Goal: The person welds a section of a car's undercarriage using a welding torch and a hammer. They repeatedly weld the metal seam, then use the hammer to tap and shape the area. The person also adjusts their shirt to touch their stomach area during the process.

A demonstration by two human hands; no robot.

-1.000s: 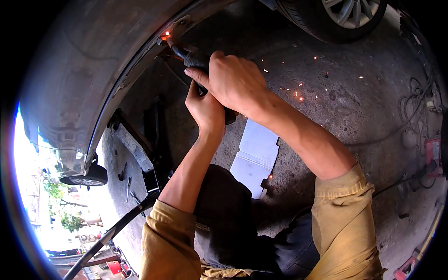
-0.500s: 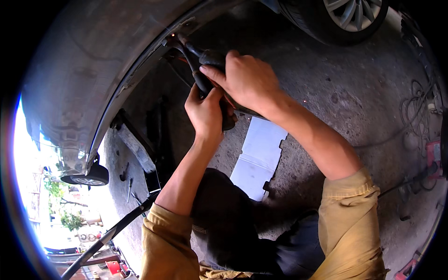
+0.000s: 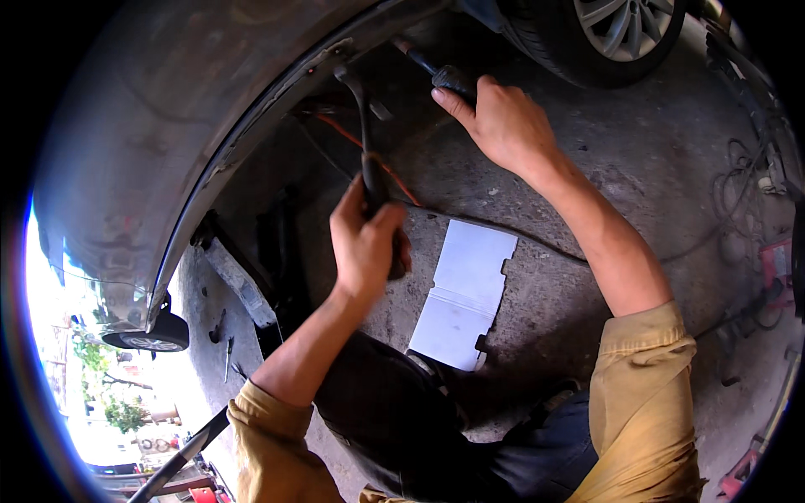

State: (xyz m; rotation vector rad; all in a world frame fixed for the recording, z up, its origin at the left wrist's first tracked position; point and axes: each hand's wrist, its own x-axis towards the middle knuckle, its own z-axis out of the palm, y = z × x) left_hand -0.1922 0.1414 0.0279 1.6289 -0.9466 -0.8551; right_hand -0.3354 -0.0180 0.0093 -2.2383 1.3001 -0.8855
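My left hand (image 3: 365, 243) grips the dark handle of a hammer (image 3: 362, 126) whose head rests up against the lower edge of a grey car body panel (image 3: 168, 126). Further right, my right hand (image 3: 503, 126) holds a black torch-like tool (image 3: 436, 71) whose tip points at the same panel edge. An orange cable (image 3: 360, 147) runs under the panel between my two hands. Both sleeves are mustard yellow.
A white flat sheet (image 3: 465, 293) lies on the concrete floor (image 3: 637, 168) below my hands. A car wheel (image 3: 604, 33) sits at the top right. Cables and red equipment (image 3: 776, 260) lie at the right edge. Small tools (image 3: 226, 348) lie on the floor at the left.
Sparks at the panel edge have stopped. My hands have come apart: the right one moved right with the torch, the left now holds a hammer against the panel edge.
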